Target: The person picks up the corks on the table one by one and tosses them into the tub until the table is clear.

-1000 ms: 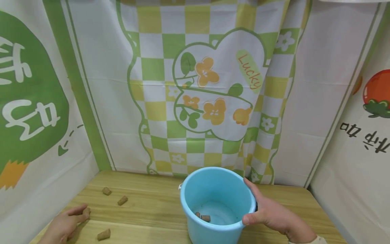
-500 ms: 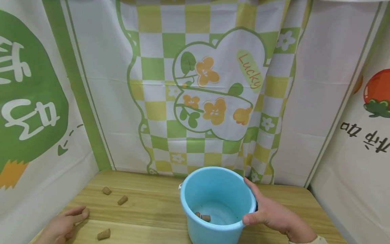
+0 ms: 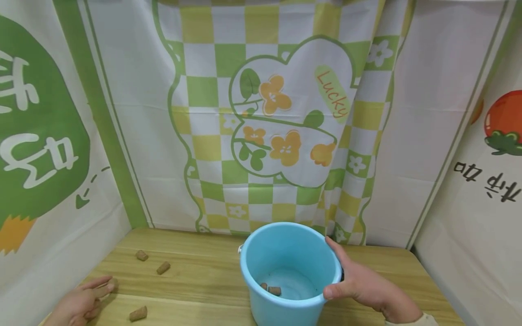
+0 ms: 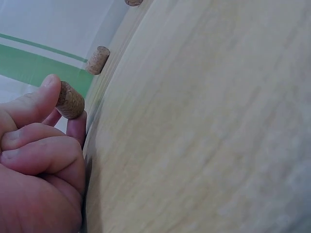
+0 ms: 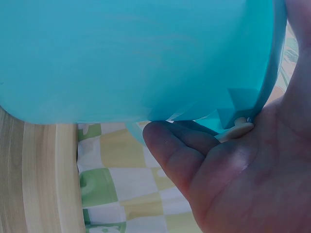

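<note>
At the left of the table, my left hand [image 3: 79, 302] pinches a small cork [image 4: 71, 101] between thumb and fingers, close to the wood. In the left wrist view the other fingers of that hand are curled in. My right hand [image 3: 363, 285] grips the right rim of a light blue bucket [image 3: 285, 312], thumb at the front and a finger along the rim behind. The right wrist view shows its curled fingers [image 5: 175, 155] against the bucket's outer side. Inside the bucket lie two corks [image 3: 274, 291], one partly hidden by the near rim.
Three more corks lie loose on the wooden table [image 3: 195, 271]: one cork [image 3: 138, 313] near the left hand, another cork [image 3: 163, 268] farther back, and a third cork [image 3: 142, 255] behind it. A checkered curtain [image 3: 261, 199] hangs at the table's back edge, with printed cloth at both sides.
My left hand has shifted slightly left with the cork in its fingers. The right hand keeps its hold on the bucket, and the corks on the table and in the bucket stay put.
</note>
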Action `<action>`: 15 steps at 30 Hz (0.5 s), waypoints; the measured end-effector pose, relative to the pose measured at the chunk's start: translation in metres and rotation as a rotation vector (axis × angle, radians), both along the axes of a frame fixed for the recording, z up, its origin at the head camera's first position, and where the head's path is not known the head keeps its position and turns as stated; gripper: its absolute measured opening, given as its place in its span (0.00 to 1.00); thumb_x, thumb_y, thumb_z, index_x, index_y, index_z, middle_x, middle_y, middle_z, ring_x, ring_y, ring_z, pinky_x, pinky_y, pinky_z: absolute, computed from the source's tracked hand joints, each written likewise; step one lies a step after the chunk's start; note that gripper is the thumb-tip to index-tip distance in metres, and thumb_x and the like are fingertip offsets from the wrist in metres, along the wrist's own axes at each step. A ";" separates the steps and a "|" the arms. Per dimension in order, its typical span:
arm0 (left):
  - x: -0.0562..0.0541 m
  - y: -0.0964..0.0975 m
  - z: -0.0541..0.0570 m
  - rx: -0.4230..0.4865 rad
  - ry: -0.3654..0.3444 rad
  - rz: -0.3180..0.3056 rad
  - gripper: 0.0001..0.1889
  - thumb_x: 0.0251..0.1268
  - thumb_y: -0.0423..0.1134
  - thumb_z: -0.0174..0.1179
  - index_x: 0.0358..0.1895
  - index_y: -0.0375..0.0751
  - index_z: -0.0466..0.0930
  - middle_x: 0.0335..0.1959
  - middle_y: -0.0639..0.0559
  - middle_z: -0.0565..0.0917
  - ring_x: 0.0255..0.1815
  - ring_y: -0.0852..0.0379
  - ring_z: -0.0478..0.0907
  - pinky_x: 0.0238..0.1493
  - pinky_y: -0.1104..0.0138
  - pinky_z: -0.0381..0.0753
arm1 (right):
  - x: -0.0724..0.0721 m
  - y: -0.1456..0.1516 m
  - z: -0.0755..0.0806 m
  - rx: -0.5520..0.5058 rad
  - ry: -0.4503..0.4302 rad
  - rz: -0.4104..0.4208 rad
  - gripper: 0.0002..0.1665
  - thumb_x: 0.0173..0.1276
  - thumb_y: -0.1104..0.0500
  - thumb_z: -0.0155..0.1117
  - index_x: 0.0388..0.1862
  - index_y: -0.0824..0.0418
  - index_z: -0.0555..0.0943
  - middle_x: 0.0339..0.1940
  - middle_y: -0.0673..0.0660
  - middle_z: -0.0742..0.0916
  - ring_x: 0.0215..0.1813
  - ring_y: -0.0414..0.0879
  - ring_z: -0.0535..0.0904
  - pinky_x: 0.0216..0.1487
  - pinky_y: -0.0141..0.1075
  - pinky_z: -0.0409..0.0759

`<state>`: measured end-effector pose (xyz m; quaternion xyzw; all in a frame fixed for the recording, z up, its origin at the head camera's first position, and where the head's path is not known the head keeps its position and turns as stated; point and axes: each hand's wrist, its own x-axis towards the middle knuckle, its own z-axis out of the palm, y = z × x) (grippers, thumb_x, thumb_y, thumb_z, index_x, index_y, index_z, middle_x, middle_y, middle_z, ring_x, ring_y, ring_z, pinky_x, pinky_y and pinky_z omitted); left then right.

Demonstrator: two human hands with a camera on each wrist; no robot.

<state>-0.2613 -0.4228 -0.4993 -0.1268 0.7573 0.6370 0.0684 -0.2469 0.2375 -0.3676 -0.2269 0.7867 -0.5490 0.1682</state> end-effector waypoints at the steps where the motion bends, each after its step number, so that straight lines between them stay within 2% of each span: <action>1: -0.001 0.000 -0.001 0.016 0.003 0.008 0.38 0.76 0.39 0.56 0.75 0.27 0.42 0.12 0.59 0.60 0.12 0.64 0.59 0.14 0.73 0.64 | 0.000 0.000 0.000 0.002 -0.001 0.000 0.72 0.59 0.47 0.78 0.82 0.51 0.32 0.70 0.70 0.67 0.60 0.60 0.73 0.53 0.45 0.75; 3: -0.001 0.000 -0.002 0.037 0.012 0.022 0.38 0.75 0.39 0.57 0.75 0.27 0.43 0.12 0.60 0.60 0.12 0.64 0.60 0.14 0.73 0.64 | 0.000 0.000 0.000 0.003 0.001 -0.001 0.72 0.59 0.47 0.78 0.82 0.51 0.32 0.70 0.70 0.67 0.60 0.60 0.73 0.53 0.45 0.75; 11: -0.001 -0.003 -0.002 0.027 -0.007 0.005 0.37 0.77 0.39 0.54 0.75 0.26 0.41 0.12 0.60 0.60 0.12 0.64 0.59 0.15 0.73 0.64 | -0.001 0.000 -0.001 -0.006 0.005 0.004 0.73 0.59 0.48 0.78 0.82 0.51 0.32 0.70 0.70 0.67 0.61 0.61 0.73 0.53 0.45 0.75; 14: -0.005 -0.002 0.002 0.085 -0.010 -0.006 0.38 0.78 0.38 0.53 0.74 0.22 0.39 0.23 0.59 0.72 0.14 0.66 0.60 0.17 0.75 0.66 | -0.002 0.000 -0.002 -0.012 -0.004 0.003 0.73 0.59 0.48 0.78 0.82 0.50 0.32 0.71 0.70 0.66 0.61 0.61 0.73 0.54 0.45 0.75; 15: -0.007 -0.001 0.004 0.109 -0.006 -0.017 0.38 0.78 0.38 0.53 0.73 0.20 0.39 0.28 0.53 0.78 0.16 0.66 0.61 0.18 0.75 0.66 | -0.002 0.000 -0.002 -0.013 -0.008 0.004 0.72 0.59 0.48 0.78 0.82 0.50 0.32 0.71 0.71 0.66 0.61 0.61 0.73 0.54 0.45 0.75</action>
